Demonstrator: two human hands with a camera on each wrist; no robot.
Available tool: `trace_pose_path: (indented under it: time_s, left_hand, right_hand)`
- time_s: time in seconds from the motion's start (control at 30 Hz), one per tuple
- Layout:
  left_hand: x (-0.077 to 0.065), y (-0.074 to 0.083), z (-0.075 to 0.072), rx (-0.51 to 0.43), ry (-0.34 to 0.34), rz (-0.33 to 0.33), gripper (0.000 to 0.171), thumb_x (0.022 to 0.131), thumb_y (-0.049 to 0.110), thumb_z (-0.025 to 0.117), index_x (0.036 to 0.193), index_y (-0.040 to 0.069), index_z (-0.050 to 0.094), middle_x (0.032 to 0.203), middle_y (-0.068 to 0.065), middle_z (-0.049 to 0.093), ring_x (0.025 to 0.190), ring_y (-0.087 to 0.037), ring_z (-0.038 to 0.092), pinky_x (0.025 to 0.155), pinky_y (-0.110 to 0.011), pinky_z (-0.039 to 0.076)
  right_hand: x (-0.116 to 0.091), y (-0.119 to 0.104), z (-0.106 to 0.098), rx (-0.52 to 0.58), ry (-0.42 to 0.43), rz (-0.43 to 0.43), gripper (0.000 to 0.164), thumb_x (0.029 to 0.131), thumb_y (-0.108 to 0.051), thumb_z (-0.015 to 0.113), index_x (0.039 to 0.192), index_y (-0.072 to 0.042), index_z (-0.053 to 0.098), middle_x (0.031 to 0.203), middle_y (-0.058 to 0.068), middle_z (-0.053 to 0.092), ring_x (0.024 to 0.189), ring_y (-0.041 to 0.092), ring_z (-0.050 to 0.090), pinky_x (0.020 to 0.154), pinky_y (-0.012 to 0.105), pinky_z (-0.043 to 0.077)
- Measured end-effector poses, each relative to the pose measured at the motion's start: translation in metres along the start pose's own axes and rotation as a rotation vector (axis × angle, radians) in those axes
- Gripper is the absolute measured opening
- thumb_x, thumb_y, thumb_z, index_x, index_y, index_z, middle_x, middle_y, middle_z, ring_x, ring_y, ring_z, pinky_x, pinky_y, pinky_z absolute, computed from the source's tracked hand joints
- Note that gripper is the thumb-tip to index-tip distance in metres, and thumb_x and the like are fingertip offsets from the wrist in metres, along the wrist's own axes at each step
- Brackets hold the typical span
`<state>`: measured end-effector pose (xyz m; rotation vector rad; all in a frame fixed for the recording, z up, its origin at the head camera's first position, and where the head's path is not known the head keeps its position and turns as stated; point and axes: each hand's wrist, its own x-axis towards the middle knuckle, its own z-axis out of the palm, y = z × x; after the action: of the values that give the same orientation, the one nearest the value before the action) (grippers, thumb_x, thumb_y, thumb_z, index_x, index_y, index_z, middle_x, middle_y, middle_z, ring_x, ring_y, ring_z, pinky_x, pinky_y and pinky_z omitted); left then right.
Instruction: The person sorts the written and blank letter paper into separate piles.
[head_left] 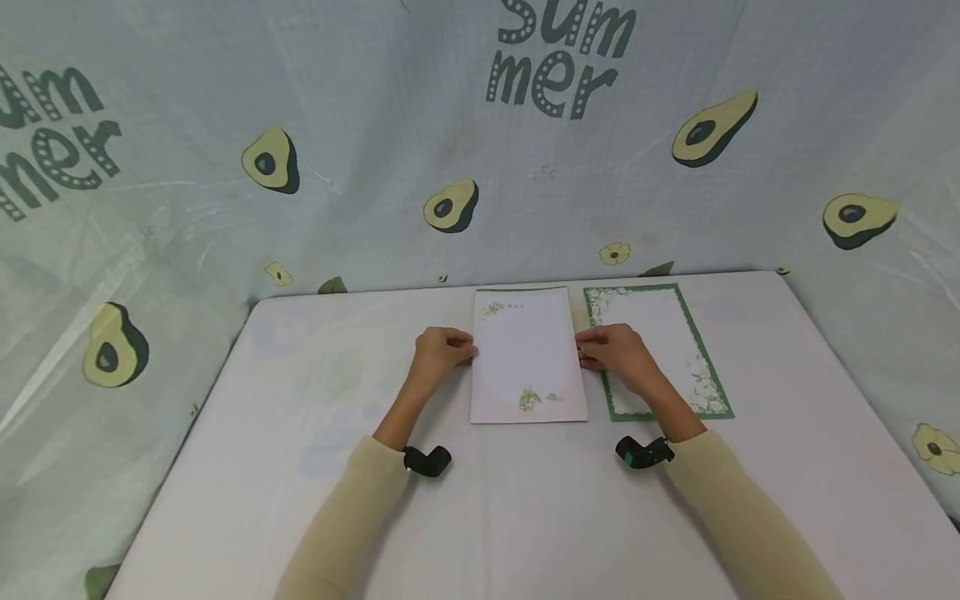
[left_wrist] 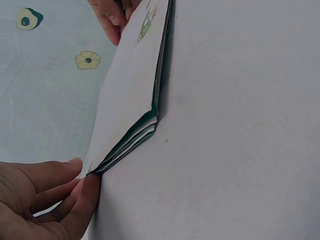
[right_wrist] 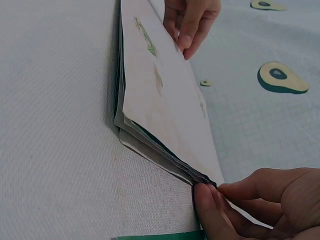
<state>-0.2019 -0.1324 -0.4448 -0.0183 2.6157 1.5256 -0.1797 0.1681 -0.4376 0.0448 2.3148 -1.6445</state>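
A stack of decorated letter paper (head_left: 528, 358) lies in the middle of the table, its top sheet pale with small leafy prints. At its left edge my left hand (head_left: 441, 354) pinches the sheets between thumb and fingers. My right hand (head_left: 618, 357) grips the opposite edge the same way. From the left wrist view, the layered sheets (left_wrist: 131, 140) show green and white edges, slightly fanned at the side. The right wrist view shows the same loose layers (right_wrist: 155, 145) between finger and thumb. Beneath the right hand and wrist lies a green-bordered floral sheet (head_left: 701, 367).
The white table (head_left: 300, 500) reaches back to a hanging cloth (head_left: 360, 167) printed with avocados and lettering. Black wrist cameras (head_left: 427, 461) are strapped to both wrists, close above the table.
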Motion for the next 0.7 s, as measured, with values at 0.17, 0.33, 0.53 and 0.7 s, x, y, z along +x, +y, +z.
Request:
trace_pose_path:
  time_s: [0.17,0.33,0.53,0.7]
  left_hand:
    - [-0.0006,0.0014,-0.0007,-0.032,0.005,-0.003,0.019,0.088,0.000,0.077,0.106,-0.007,0.075,0.099,-0.019,0.074,0.085,-0.025,0.076,0.075,-0.029,0.063]
    - [-0.0017,-0.0003,-0.0010,-0.027,0.008,0.005,0.020,0.088,0.001,0.078,0.107,-0.005,0.075,0.097,-0.018,0.075,0.083,-0.024,0.076,0.073,-0.027,0.062]
    - [-0.0009,-0.0012,-0.0013,0.011,0.043,0.042,0.026,0.086,0.003,0.080,0.111,-0.004,0.075,0.093,-0.014,0.074,0.077,-0.019,0.073,0.066,-0.023,0.058]
    - [-0.0035,0.0005,-0.0003,0.024,0.063,0.053,0.027,0.085,0.002,0.081,0.111,-0.002,0.075,0.094,-0.014,0.073,0.084,-0.022,0.072,0.065,-0.024,0.058]
  right_hand:
    - [0.0013,-0.0006,-0.0004,-0.011,0.004,0.013,0.036,0.104,-0.003,0.054,0.136,0.013,0.055,0.138,0.030,0.056,0.108,0.028,0.071,0.090,0.029,0.060]
    - [0.0022,0.0011,0.0002,-0.002,0.005,0.025,0.037,0.104,-0.002,0.054,0.138,0.012,0.054,0.138,0.030,0.056,0.106,0.025,0.071,0.089,0.028,0.061]
    - [0.0015,0.0001,0.0012,0.017,-0.007,-0.007,0.036,0.104,-0.001,0.053,0.138,0.011,0.054,0.142,0.030,0.052,0.119,0.037,0.063,0.093,0.032,0.059]
    - [-0.0009,-0.0029,0.0033,0.024,-0.017,-0.047,0.036,0.103,0.000,0.053,0.138,0.010,0.055,0.143,0.028,0.051,0.126,0.040,0.056,0.097,0.034,0.058]
